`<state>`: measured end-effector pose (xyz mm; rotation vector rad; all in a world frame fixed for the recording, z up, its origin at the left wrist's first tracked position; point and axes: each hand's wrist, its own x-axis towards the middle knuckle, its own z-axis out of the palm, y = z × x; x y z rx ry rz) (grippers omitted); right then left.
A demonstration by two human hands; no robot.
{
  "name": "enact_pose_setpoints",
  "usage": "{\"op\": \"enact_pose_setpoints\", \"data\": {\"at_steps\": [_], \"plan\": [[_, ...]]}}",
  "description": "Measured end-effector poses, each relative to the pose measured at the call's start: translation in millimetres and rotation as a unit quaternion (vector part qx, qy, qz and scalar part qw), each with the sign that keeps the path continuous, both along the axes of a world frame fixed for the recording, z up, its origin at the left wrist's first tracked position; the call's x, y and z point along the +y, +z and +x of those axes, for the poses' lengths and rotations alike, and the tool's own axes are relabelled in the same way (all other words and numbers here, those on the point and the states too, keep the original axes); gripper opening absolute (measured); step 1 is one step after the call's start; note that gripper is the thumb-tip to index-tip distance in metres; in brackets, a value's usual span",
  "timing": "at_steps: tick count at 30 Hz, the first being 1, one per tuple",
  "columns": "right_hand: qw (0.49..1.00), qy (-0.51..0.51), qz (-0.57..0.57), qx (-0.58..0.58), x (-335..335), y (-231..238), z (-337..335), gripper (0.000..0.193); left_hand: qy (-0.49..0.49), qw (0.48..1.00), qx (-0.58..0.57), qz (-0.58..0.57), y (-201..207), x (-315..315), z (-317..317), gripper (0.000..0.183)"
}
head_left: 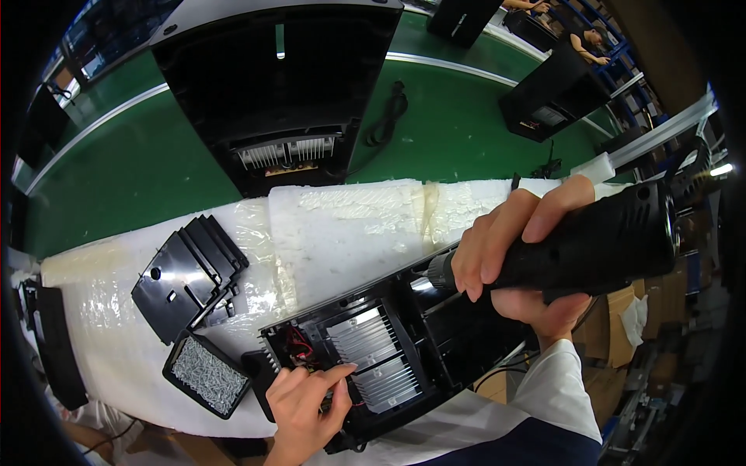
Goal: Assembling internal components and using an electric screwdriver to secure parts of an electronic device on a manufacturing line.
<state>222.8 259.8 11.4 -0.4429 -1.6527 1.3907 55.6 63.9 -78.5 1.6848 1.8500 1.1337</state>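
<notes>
My right hand [528, 248] is wrapped round a black power screwdriver [598, 241], its ribbed collar pointing left above a black equipment housing [474, 342]. In the housing sits a silver finned heat sink [377, 361], with red wires [298, 346] beside it. At the near left edge of the heat sink is my left hand [307, 408]. Its fingers are curled, thumb and forefinger close together; anything between them is too small to make out. Left of this hand stands a black box of small silver screws [208, 375].
Black plastic panels [183, 276] lie stacked on the film-covered white padding [350, 221]. A tall black cabinet [272, 85] stands beyond the bench, with a coiled cable [388, 116] on the green floor. Another black cabinet [552, 93] and a person [590, 45] are at far right.
</notes>
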Motion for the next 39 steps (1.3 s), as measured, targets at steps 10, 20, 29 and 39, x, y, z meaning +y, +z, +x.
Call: {"op": "enact_pose_setpoints", "data": {"at_steps": [10,20,29,39], "plan": [[1.000,0.009,0.012,0.003,0,2,10,0.067,0.001,1.000,-0.007,0.002,0,0,1,0.018],[0.996,0.063,0.039,0.049,9,-9,5,0.067,0.001,1.000,-0.004,0.000,0,0,1,0.017],[0.999,0.039,-0.022,0.005,9,-9,4,0.067,0.000,1.000,-0.005,-0.003,0,0,1,0.018],[0.974,0.222,0.000,0.036,31,-19,3,0.062,0.006,0.999,-0.038,0.021,-2,3,0,0.014]]}}
